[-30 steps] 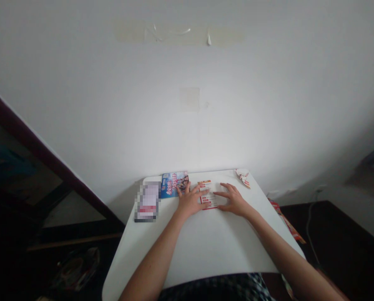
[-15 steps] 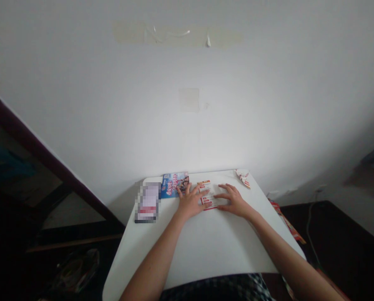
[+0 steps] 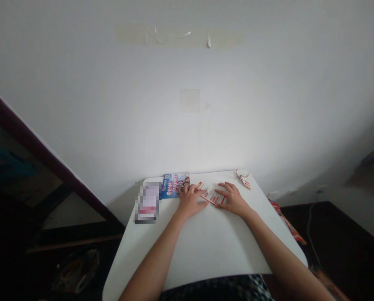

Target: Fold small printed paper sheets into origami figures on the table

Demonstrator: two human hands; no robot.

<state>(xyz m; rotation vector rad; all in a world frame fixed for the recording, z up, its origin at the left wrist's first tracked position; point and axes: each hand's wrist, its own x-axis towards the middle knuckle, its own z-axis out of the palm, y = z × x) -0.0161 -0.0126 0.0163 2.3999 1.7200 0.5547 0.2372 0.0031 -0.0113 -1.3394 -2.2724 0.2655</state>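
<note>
A small white leaflet [image 3: 213,197] with red and orange print lies slanted on the white table [image 3: 218,242], between my two hands. My left hand [image 3: 191,201] rests at its left side, fingers somewhat bent, the thumb apart and near the lower edge. From the right, my right hand [image 3: 232,200] reaches over the leaflet's right end with its fingers spread. Both hands seem to touch the paper, and their fingers cover parts of it. Just beyond my left fingertips is a blue printed booklet [image 3: 171,186], partly under or behind them.
A blurred-out phone-like thing [image 3: 147,202] lies at the table's left edge. At the far right corner is a crumpled red-and-white wrapper [image 3: 243,178]. The white wall [image 3: 193,138] rises directly behind the table. A cable [image 3: 311,234] runs down at the right.
The leaflet, upright to me before, has turned so that it now lies slanted, its lower edge running down to the right. My left fingers have bent more; my right hand has shifted only slightly.
</note>
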